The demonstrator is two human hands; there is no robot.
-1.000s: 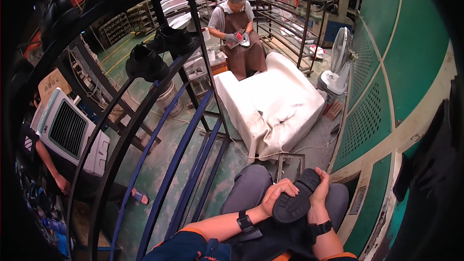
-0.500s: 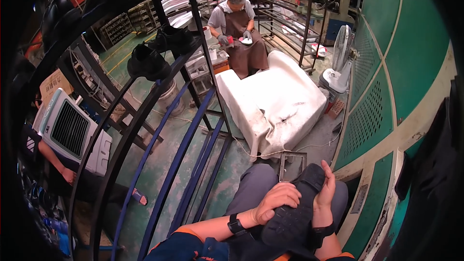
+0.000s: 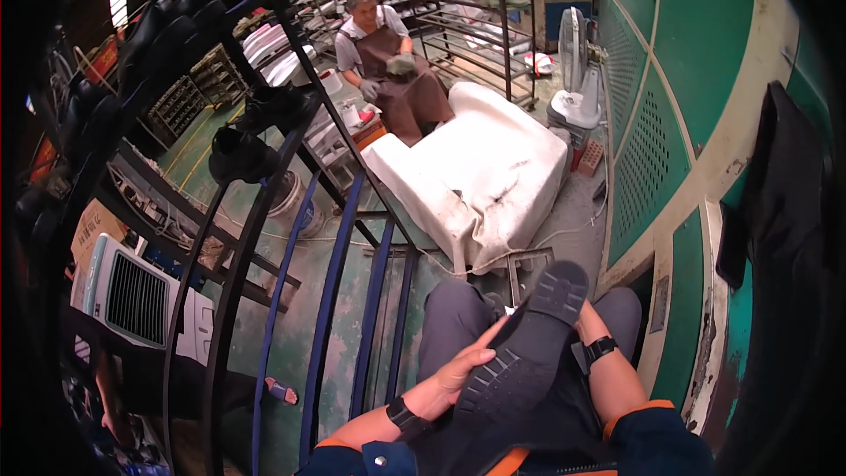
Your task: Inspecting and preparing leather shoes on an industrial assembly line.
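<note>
A black shoe (image 3: 527, 348) lies tilted over my lap, its ridged sole toward me and its heel pointing away. My left hand (image 3: 465, 370) grips it along the left edge near the front half of the sole, with the thumb resting by the edge. On the other side my right hand (image 3: 589, 324) supports it near the heel. Most of the right hand's fingers are hidden behind the shoe. Both wrists wear dark bands.
On my left a dark rack (image 3: 330, 273) with blue bars carries black shoes (image 3: 242, 154). Ahead stands a white-covered block (image 3: 480, 172), with a gloved, aproned co-worker (image 3: 392, 62) behind it. A green cabinet (image 3: 656, 150) and fan (image 3: 577, 70) are right. Another person's foot (image 3: 282, 390) shows beyond the rack.
The shoe's sole now faces me more openly. My left hand has moved from across the sole to its left edge; my right hand has slipped behind the heel. The view has shifted.
</note>
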